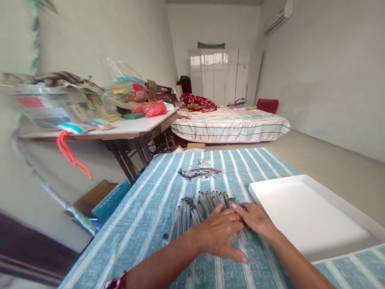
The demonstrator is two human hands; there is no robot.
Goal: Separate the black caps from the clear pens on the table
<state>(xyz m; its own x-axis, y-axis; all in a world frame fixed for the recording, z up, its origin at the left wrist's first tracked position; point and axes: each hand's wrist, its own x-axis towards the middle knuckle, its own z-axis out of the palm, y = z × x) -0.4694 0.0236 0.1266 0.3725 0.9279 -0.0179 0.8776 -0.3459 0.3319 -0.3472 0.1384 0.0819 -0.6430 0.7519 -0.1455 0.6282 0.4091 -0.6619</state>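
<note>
1. Your left hand [221, 233] lies palm down over the right part of the row of pens [192, 212], fingers stretched out and thumb spread away; it is not clenched on anything.
2. Your right hand [255, 216] is at the right end of the row of pens, fingers bent inward to meet those of your left. You cannot tell whether it pinches a pen; the fingers hide that.
3. The pens lie side by side on the striped surface [135, 224], dark ends pointing away from you. They look slim and apt to roll, so uneven pressure from your palm could fan them out or push one over another.
4. Just left of the row of pens sits a small dark piece [165, 236]; a sweep of your left forearm could knock it away.
5. Right of the pens is a shallow white tray [279, 212]. Your right forearm runs close beside it, so an outward elbow could shove it askew.
6. Beyond the pens lie thin dark strips [197, 172]; overreaching might scatter them.
7. Well beyond the pens stands a bed [231, 128].
</note>
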